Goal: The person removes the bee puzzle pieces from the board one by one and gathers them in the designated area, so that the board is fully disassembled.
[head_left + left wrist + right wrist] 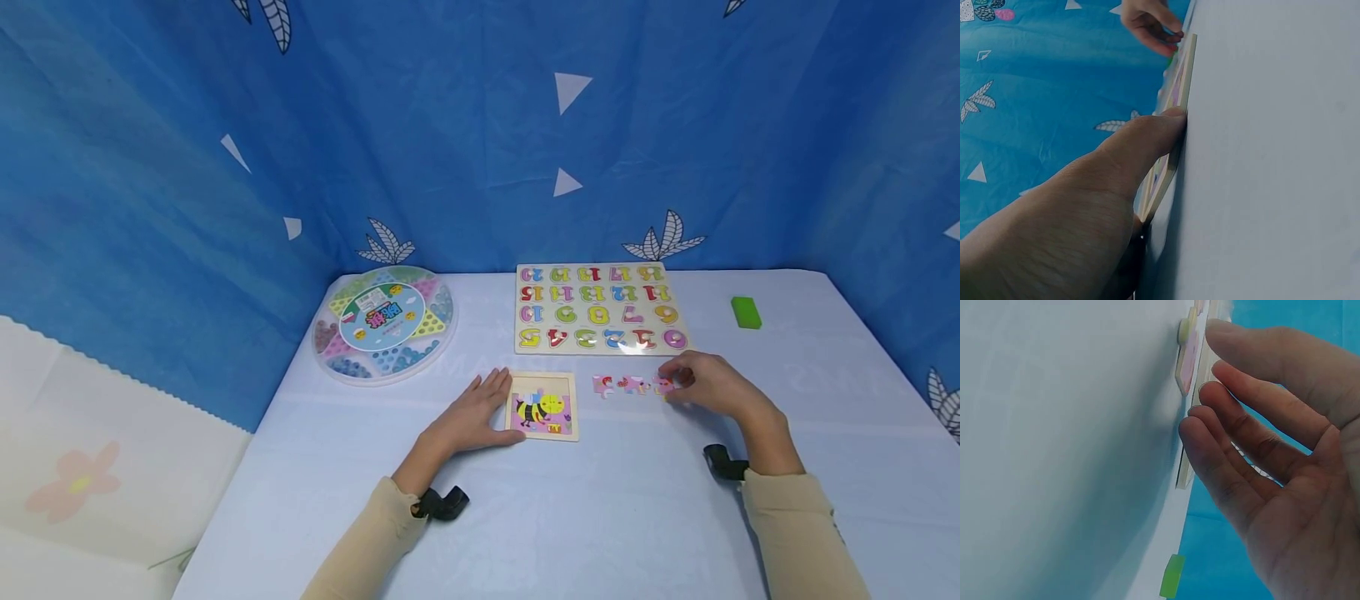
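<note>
A small square wooden puzzle tray (543, 379) with a bee picture (542, 408) lies mid-table. Bare wood shows along its top strip. My left hand (472, 414) rests at its left side, fingers stretched along the upper left corner and thumb (1169, 128) against the near edge. To the right lie pink puzzle pieces (633, 385) in a short row. My right hand (712, 383) is over the row's right end. In the right wrist view its thumb and loosely bent fingers stand apart with nothing between them, beside a pink piece (1187, 365).
Behind the pieces lies a number board (596, 327) with coloured digits turned upside down. A round game box (382, 354) of coloured beads is at the back left. A green block (746, 312) sits at the back right, near the blue curtain (480, 133).
</note>
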Motion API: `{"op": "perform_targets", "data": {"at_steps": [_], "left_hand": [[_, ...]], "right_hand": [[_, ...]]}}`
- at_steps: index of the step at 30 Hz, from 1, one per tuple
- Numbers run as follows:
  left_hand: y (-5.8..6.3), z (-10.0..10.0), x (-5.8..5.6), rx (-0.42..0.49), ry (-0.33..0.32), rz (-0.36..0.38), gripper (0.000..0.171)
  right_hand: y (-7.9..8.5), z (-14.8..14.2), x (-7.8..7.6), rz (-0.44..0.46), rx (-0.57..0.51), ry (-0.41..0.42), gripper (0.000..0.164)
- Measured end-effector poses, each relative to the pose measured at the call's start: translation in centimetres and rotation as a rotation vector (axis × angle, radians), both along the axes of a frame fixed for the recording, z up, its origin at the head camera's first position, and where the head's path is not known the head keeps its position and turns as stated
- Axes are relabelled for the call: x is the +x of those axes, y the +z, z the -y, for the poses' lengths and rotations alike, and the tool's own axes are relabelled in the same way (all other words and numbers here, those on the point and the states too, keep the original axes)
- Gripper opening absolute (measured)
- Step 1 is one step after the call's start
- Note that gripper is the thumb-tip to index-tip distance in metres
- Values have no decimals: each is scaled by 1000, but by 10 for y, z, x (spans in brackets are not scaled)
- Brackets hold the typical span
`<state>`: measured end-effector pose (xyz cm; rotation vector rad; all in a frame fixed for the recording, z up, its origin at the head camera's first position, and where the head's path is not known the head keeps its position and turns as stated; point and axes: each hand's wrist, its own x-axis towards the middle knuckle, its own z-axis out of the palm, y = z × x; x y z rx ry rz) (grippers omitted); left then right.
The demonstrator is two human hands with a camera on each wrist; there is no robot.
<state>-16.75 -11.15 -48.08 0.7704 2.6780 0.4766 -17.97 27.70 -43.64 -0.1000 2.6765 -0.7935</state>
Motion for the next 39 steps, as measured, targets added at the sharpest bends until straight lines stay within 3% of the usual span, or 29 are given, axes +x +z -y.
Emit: {"op": "perform_targets", "data": {"at_steps": [10,39], "left_hand": [[-1,0,-1,10,-10,-9,99],[-3,-1,1,-5,16,3,100]], "right_hand": [[3,9,2,-22,-14,21,55],[2,57,-4,-91,-57,151,43]]}}
